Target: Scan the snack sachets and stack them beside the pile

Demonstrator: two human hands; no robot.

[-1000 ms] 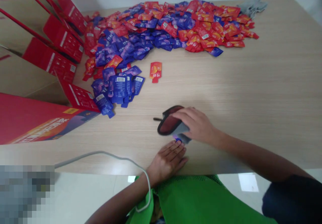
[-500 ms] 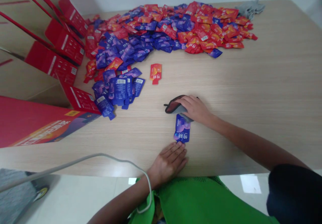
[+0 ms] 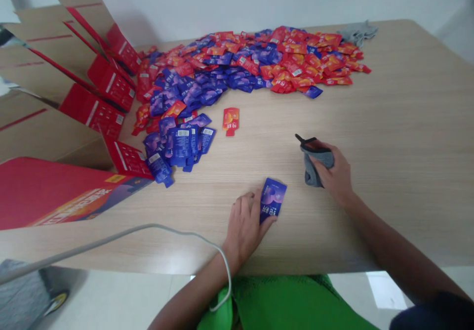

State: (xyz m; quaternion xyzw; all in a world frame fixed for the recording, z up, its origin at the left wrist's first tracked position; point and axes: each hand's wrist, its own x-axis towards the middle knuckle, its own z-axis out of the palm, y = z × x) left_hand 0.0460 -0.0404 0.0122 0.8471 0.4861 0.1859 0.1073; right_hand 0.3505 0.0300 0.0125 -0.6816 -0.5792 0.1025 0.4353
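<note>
My left hand is closed on a flat purple pouch near the front of the table, its thumb at the lower end and its fingers along the left edge. The pouch is slightly tilted, with white lettering at its lower end. To the right, my right hand grips a bunched grey cloth with dark edging, apart from the pouch. A single red pouch lies flat farther back. Left of it is a small heap of purple pouches, some showing barcodes.
A long pile of red and purple pouches stretches along the back of the wooden table. Open red cartons stand at the left. Another grey cloth lies at the back right. A pale cable crosses the front left, over my left forearm.
My right hand has moved the cloth off the purple pouch to the right. My left hand has shifted from below the pouch to its side and taken hold. The camera view has shifted.
</note>
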